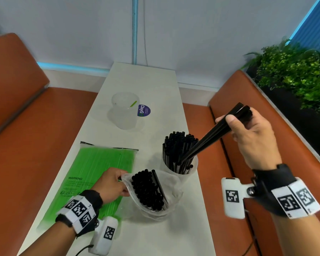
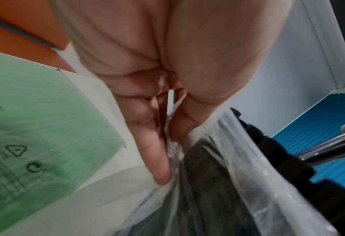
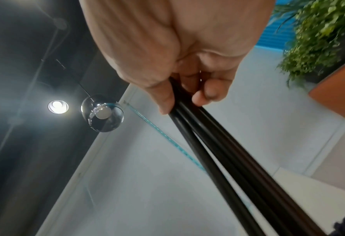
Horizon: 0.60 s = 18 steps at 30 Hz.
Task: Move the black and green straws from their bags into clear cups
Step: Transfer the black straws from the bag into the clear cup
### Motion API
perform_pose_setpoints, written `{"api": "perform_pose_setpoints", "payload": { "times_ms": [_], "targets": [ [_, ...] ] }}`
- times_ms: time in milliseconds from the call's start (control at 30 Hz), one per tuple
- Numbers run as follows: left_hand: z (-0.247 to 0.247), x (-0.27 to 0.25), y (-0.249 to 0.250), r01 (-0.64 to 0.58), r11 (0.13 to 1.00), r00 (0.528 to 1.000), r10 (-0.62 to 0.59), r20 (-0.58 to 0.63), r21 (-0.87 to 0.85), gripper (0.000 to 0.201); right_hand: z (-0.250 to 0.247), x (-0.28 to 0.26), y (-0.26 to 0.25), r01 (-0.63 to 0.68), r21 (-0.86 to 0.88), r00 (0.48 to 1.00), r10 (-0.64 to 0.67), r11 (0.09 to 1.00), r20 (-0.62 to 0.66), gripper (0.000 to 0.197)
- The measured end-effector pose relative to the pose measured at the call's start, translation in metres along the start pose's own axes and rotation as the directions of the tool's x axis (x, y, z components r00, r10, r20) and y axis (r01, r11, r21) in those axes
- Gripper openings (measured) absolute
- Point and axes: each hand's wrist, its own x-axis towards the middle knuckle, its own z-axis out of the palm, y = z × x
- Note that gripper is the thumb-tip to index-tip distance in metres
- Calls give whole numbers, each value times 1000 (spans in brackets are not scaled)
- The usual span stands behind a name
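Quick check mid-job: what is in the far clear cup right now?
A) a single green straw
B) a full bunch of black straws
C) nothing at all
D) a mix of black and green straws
A: the far clear cup shows only one green straw leaning inside it, while the black straws fill the near clear cup, where the right hand is lowering a bundle.

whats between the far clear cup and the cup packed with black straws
In the head view only bare white table lies between the far cup and the black-straw cup.
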Motion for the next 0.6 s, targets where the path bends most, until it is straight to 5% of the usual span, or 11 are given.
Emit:
{"api": "perform_pose_setpoints", "payload": {
  "times_ms": [233, 433, 600],
  "targets": [
    [-2, 2, -2, 22, 1000, 1000, -22, -5, -17, 34, 13, 13, 24, -41, -50, 989, 33, 998, -142, 7],
    [-4, 1, 0, 26, 1000, 1000, -26, -9, -5, 43, 4, 8, -1, 39, -87, 988, -52, 995, -149, 14],
    [-6, 2, 0, 27, 1000, 1000, -27, 1, 2, 52, -2, -7, -16, 36, -86, 999, -33, 996, 40, 15]
  ]
}}
